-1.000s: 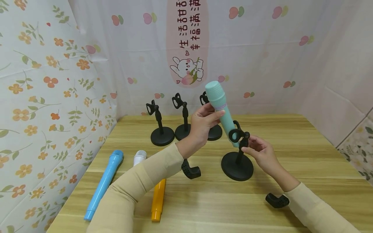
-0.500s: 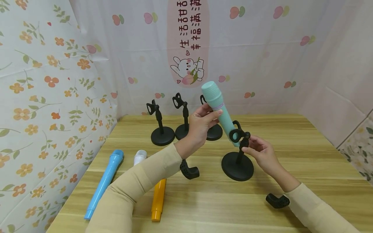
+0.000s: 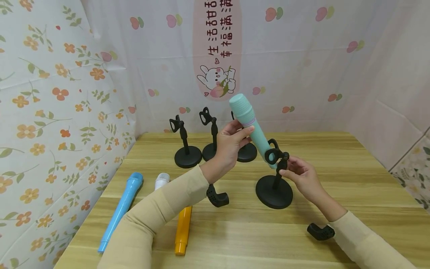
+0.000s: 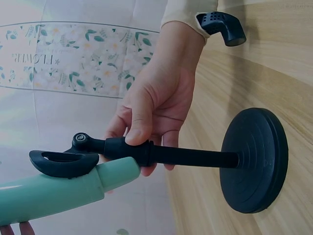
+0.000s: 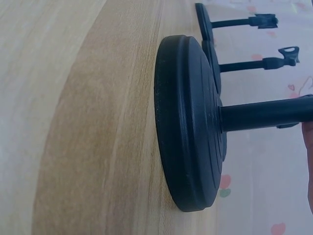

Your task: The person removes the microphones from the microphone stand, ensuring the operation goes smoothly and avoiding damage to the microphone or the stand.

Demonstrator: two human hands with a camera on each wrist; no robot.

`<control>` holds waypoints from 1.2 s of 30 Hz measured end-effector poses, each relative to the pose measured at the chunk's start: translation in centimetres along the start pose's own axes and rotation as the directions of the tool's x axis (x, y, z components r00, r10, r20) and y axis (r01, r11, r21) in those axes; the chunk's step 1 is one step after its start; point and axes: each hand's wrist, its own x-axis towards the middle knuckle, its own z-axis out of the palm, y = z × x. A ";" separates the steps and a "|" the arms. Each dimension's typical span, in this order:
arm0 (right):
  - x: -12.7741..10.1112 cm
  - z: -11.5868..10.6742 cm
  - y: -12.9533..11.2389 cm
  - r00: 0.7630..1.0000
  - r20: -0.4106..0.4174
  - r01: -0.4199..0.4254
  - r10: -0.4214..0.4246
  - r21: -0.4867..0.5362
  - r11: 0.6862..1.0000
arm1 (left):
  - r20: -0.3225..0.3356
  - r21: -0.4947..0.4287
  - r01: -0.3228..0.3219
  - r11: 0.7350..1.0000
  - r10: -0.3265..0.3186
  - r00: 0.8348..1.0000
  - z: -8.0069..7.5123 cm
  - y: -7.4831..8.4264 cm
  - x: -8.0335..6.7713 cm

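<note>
While the left hand (image 3: 231, 144) holds the mint-green toy microphone (image 3: 250, 125) aslant, its fingers (image 3: 242, 131) wrapped round the body just below the ribbed head, the narrow tail end sits at the black clip (image 4: 63, 162) of the nearest stand (image 3: 273, 188). That stand rests upright on the bench (image 3: 336, 194), and the right hand (image 3: 302, 177) pinches its thin stem just under the clip, thumb in front and fingers behind.

From where I stand the microphone looks like hollow plastic: light, stiff, smooth enough to slide in a loose hold. The wide upper body seems the sensible place to grip, leaving the tapered tail free for the clip. The stand's broad round base (image 5: 188, 122) appears to carry most of its weight, yet the stem is slender, so steadying it high up looks wise, or a push at the clip could tip it.
</note>
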 end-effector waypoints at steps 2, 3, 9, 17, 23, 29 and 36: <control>0.0 0.0 0.0 1.000 -0.001 -0.003 0.003 -0.009 1.000 | -0.004 -0.001 0.003 1.000 -0.003 1.000 0.0 0.0 0.0; 0.0 0.0 0.0 1.000 -0.002 -0.005 0.005 -0.015 1.000 | -0.005 -0.001 0.004 1.000 -0.004 1.000 -0.1 0.0 0.0; 0.0 0.0 0.0 1.000 -0.006 -0.015 0.015 -0.012 1.000 | -0.007 -0.002 -0.004 1.000 0.004 1.000 -0.2 0.0 0.0; 0.0 0.0 0.0 1.000 -0.003 -0.013 0.013 0.003 1.000 | -0.025 -0.014 -0.006 1.000 0.006 1.000 -0.4 -0.1 0.0; -0.1 0.0 -0.2 1.000 -0.007 -0.022 0.022 -0.012 1.000 | -0.042 -0.027 0.003 1.000 -0.004 0.999 -0.5 0.0 0.0; -0.2 -0.1 -0.3 1.000 -0.011 -0.029 0.029 -0.027 0.999 | -0.059 -0.048 -0.001 0.999 -0.002 0.998 -0.6 0.0 -0.2; 0.0 -0.1 0.0 1.000 -0.002 -0.018 0.019 0.016 1.000 | -0.084 -0.054 -0.006 0.999 0.001 0.996 -1.0 -0.2 -0.1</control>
